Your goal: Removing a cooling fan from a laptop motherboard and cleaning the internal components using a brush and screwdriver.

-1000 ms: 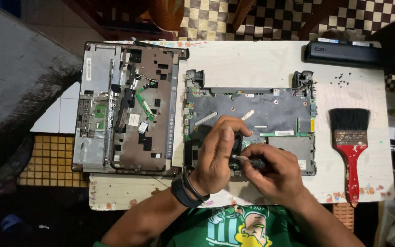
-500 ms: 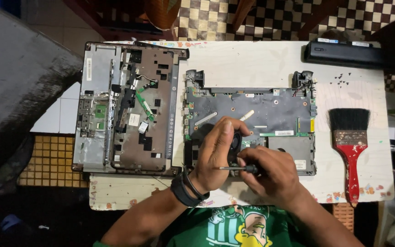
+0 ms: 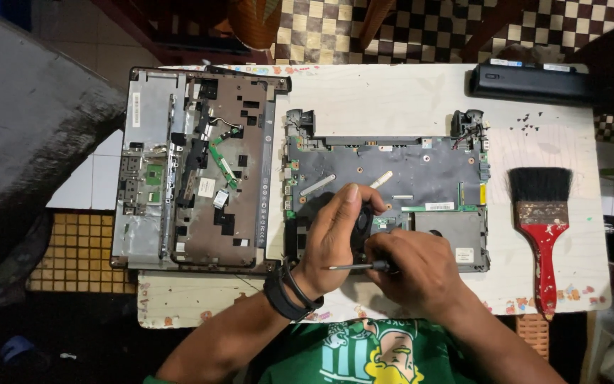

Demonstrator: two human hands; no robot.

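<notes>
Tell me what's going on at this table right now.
A person is working on an opened laptop base. The right hand holds a screwdriver, its shaft pointing left to the left hand, which rests on the board. The removed top cover lies to the left, a red-handled brush to the right.

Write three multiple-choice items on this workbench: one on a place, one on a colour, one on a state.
1. Where does the paintbrush lie?
A. Right of the laptop base
B. On the detached cover
C. On the floor

2. What colour is its handle?
A. Blue
B. Red
C. Yellow

3. What is the right hand doing?
A. Resting open
B. Holding the brush
C. Gripping a screwdriver

Answers:
1 A: it lies on the table, right of the laptop base.
2 B: the handle is red.
3 C: its fingers close around the tool's handle, beside the left hand.
</notes>
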